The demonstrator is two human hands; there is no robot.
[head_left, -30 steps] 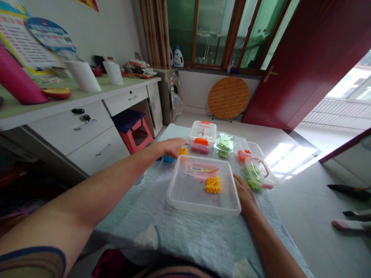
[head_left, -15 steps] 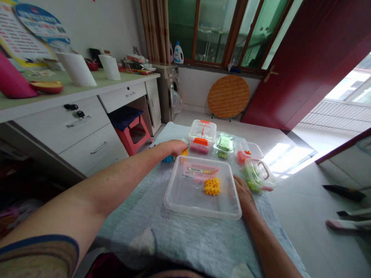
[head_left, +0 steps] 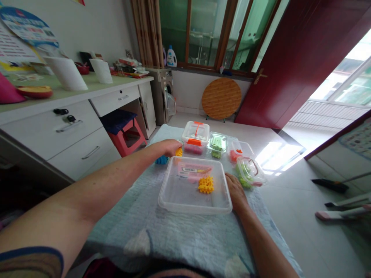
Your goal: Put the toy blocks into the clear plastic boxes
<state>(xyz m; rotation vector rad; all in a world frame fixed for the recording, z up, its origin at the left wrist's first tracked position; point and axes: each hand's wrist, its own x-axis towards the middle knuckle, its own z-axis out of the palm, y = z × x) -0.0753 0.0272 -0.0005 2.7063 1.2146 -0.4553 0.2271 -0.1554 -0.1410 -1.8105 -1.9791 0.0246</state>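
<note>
A shallow clear plastic box [head_left: 171, 199] stands in front of me on the cloth-covered table, with a cluster of yellow interlocking toy pieces [head_left: 206, 185] and a pink printed label [head_left: 193, 170] showing in it. My right hand [head_left: 236, 191] lies against the box's right side, fingers stretched forward and not wrapped round it. Beyond the box's far left corner, my left hand [head_left: 173, 147] reaches down beside more yellow pieces [head_left: 179, 151]. Its fingers are mostly hidden, so a grip cannot be made out. Blue pieces [head_left: 161, 160] lie just below that wrist.
Behind the box stand a lidded container with orange clips [head_left: 195, 133], a clear tub with green pieces [head_left: 217, 143], and one with orange-red pieces [head_left: 235, 154]. At right is a handled lid [head_left: 251, 172] over green pieces. A red stool [head_left: 129, 137] stands left of the table.
The view has swung slightly right, so everything sits further left. More of the yellow pieces by my left hand now shows. My right hand stays beside the box.
</note>
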